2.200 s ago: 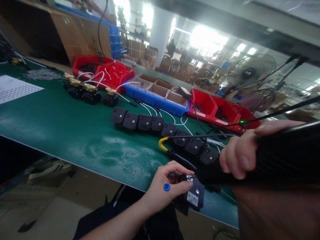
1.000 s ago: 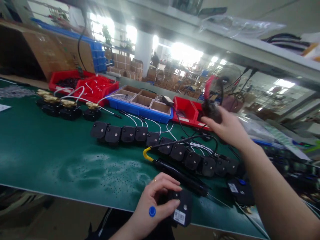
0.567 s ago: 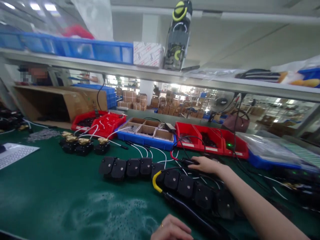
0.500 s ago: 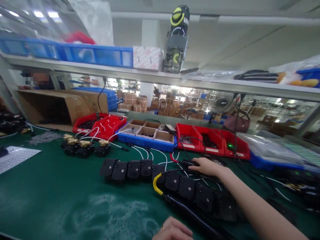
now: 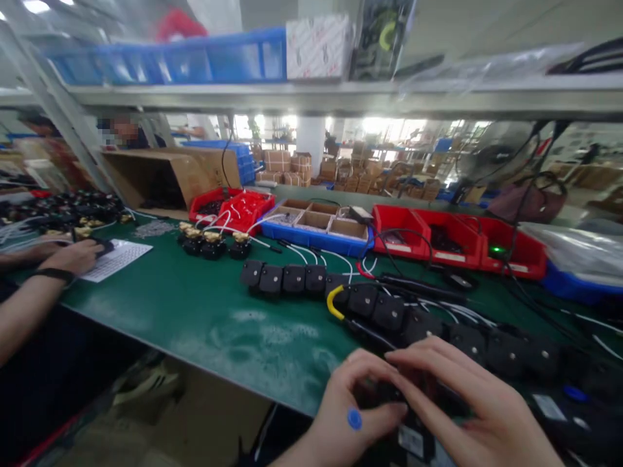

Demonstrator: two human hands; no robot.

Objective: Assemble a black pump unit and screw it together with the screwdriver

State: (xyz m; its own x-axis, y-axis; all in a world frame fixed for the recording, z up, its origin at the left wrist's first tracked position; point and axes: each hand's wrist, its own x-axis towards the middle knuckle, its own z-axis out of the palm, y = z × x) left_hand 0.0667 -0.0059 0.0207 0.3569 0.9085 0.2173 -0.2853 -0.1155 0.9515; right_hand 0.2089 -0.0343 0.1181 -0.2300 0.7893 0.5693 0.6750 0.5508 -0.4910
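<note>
Near the front edge of the green table (image 5: 195,311), my left hand (image 5: 357,405) and my right hand (image 5: 467,405) are both closed around a small black box-shaped part (image 5: 413,431) with a white label. My left hand has a blue dot on its back. Just behind my hands, a curved row of the same black parts (image 5: 311,282) runs across the table. A black tool with a yellow bent end (image 5: 333,303) lies against that row.
Red bins (image 5: 457,243), a blue divided tray (image 5: 316,227) and white-wired brass-topped parts (image 5: 209,243) line the back. Black cables (image 5: 423,285) cross the right side. A co-worker's hands (image 5: 68,256) rest at far left by a white sheet (image 5: 114,259). A shelf runs overhead.
My right hand has come back from the cables at the back of the table and now joins my left hand on the black part. The view has swung left and down.
</note>
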